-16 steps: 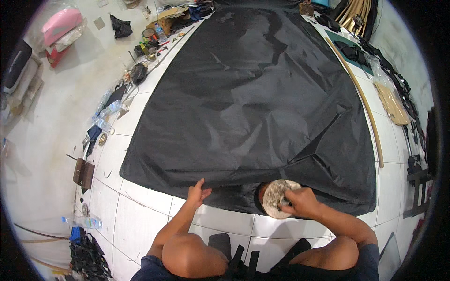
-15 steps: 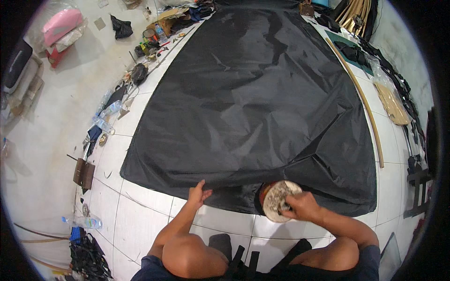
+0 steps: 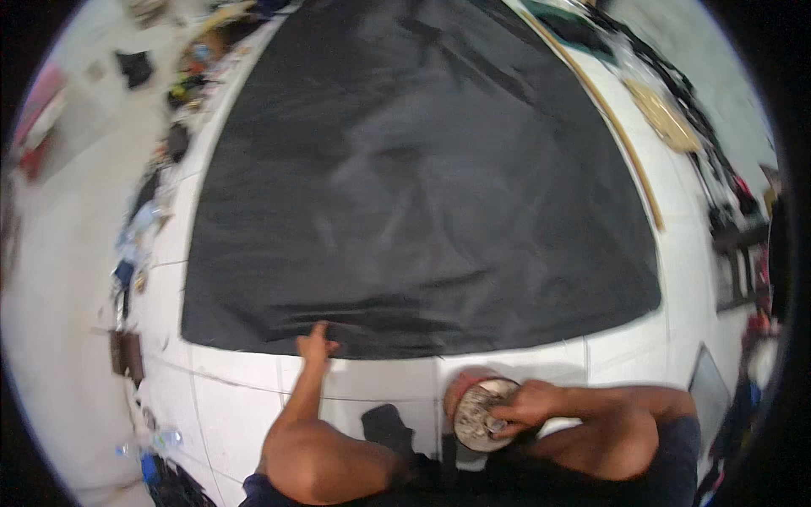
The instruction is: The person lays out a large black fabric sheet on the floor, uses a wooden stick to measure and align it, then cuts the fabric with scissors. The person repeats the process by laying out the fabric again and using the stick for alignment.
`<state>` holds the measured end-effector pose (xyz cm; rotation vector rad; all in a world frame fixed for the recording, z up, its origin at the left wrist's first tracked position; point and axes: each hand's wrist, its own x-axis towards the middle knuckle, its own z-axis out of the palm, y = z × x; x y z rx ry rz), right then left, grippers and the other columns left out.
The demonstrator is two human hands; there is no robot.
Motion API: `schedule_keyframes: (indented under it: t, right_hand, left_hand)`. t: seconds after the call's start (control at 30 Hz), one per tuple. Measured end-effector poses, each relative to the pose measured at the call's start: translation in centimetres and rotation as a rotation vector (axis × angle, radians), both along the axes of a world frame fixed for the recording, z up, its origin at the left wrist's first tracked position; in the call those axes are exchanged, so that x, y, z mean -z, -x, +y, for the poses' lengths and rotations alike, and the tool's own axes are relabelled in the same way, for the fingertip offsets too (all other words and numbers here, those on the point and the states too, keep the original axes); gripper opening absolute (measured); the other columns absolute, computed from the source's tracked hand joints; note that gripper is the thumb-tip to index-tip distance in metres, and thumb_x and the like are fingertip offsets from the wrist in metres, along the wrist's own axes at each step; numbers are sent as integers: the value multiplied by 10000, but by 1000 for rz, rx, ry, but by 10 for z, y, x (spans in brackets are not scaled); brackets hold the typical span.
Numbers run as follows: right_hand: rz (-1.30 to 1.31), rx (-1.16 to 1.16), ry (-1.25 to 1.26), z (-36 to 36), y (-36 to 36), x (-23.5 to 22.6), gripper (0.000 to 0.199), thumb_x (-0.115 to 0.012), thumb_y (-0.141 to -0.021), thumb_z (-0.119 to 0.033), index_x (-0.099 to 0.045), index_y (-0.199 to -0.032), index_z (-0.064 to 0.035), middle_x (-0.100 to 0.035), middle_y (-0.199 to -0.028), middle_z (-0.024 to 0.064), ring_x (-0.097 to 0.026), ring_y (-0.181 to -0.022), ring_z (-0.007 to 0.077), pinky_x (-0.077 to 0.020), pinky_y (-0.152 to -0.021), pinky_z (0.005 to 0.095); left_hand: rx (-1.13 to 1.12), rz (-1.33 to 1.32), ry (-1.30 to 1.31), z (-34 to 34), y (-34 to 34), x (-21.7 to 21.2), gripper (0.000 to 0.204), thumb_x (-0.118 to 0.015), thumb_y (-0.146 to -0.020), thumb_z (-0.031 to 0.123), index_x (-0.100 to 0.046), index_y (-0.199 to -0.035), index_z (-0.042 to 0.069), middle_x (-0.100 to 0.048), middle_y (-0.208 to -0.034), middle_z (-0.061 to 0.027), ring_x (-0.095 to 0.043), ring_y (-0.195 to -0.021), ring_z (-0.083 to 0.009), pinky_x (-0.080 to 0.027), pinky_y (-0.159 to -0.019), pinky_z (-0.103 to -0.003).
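Note:
A large sheet of black fabric (image 3: 405,194) spreads over the floor in front of me, lightly wrinkled along its near side. My left hand (image 3: 316,344) touches that near edge, left of the middle, its index finger stretched onto the cloth and its thumb apart. Some of its other fingers are hidden. Near my right knee, a round tin can (image 3: 475,406), reddish on the side with a pale, stained top, is tilted toward me. My right hand (image 3: 525,408) grips it at the top; the exact hold is blurred.
White floor tiles (image 3: 380,380) border the sheet. Along its right side lies a long tan stick (image 3: 621,135), with a beige packet (image 3: 663,114) beyond. Plastic bottles (image 3: 139,224) and small clutter line the left. A brown block (image 3: 127,355) sits at lower left.
The can has come off the sheet toward me, in my right hand. The sheet's raised near part has dropped flatter. My left hand stays at the edge, and the view has shifted.

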<state>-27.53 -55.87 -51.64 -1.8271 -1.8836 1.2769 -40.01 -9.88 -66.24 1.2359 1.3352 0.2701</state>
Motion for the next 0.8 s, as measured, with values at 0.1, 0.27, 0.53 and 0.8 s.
schedule_keyframes:
  t: [0.1,0.27,0.53,0.8]
  right_hand:
    - [160,98,111,17,-3,-14,476,-662,-837,-477,-508,-1115,-122,-671,-834,204,-654,-798,430,-508,-683,527]
    - [353,532,-119,13,-46,-14,338,-718,-852,-406,-670,-980,-97,-611,-681,61,-594,-614,164,-450,-566,357]
    - [-912,1557,-118,-126,-124,97,482,-656,-882,-387,-583,-1247,-81,-550,-1277,172,-545,-1143,345,-448,-923,466]
    - [-1032,1852,330,-264,-159,125,733,-466,-945,-580,-377,-1473,-80,-339,-1526,201,-301,-1410,400,-234,-1124,572]
  left_hand:
    - [-120,19,-38,-3,2,3,435,-763,-789,250,-582,-974,-99,-615,-909,-167,-597,-576,-229,-505,-443,-315]
    - [-106,-42,-24,13,24,18,398,-742,-839,285,-576,-976,-50,-624,-902,-123,-569,-591,-154,-466,-446,-251]
    - [-161,60,-170,42,43,16,392,-691,-864,369,-627,-975,-2,-607,-873,-76,-539,-630,-175,-455,-520,-287]
    - [18,193,-404,55,43,22,422,-727,-834,253,-569,-1091,-42,-624,-896,-177,-579,-664,-237,-459,-526,-332]
